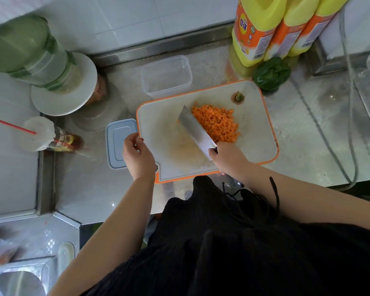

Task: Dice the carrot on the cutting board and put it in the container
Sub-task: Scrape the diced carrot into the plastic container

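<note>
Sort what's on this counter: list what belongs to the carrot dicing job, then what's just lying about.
For the job: diced carrot, cutting board, cleaver gripped by the right hand, empty container, its lid, left hand at the board's edge.

Lying about: carrot top, yellow bottles, green vegetable, cup with straw, green-lidded jar.
</note>
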Demonstrator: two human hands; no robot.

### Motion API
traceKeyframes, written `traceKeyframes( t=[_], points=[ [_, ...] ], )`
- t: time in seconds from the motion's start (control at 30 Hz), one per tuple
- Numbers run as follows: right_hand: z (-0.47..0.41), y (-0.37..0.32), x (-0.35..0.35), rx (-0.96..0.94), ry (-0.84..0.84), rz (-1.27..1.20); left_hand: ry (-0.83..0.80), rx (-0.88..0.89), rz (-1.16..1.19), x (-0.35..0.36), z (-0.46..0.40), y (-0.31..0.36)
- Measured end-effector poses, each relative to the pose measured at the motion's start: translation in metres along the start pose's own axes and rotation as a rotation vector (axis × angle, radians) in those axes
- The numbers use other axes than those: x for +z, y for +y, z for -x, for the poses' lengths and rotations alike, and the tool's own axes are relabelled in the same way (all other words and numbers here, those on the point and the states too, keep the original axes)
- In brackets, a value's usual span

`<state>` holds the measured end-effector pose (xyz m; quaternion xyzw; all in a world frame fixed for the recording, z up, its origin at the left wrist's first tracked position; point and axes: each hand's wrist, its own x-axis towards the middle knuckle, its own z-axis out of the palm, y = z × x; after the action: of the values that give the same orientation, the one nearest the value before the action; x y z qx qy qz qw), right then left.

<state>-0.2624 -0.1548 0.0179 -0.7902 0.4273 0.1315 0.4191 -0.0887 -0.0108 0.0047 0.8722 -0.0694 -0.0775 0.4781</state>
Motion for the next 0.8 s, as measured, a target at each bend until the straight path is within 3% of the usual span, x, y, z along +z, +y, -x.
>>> traceKeyframes(
  t=[0.17,0.3,0.57,0.67,0.8],
  points=[
    [0.0,-0.005,-0.01,0.004,0.05,-0.111,-0.159,-0.147,-0.055,0.019,-0.026,0.021],
    [0.003,-0.002,-0.02,0.045,0.046,-0.269,-0.302,-0.343,0.067,0.049,-0.072,0.041],
    [0.007,0.004,-0.027,0.084,0.087,-0.358,-0.523,-0.489,0.073,0.096,-0.119,0.081],
    [0.007,0.005,-0.033,0.095,0.123,-0.371,-0.496,-0.601,0.181,0.104,-0.123,0.083],
    [0.006,0.009,-0.035,0.112,0.13,-0.4,-0.358,-0.553,0.223,0.099,-0.13,0.083]
  ],
)
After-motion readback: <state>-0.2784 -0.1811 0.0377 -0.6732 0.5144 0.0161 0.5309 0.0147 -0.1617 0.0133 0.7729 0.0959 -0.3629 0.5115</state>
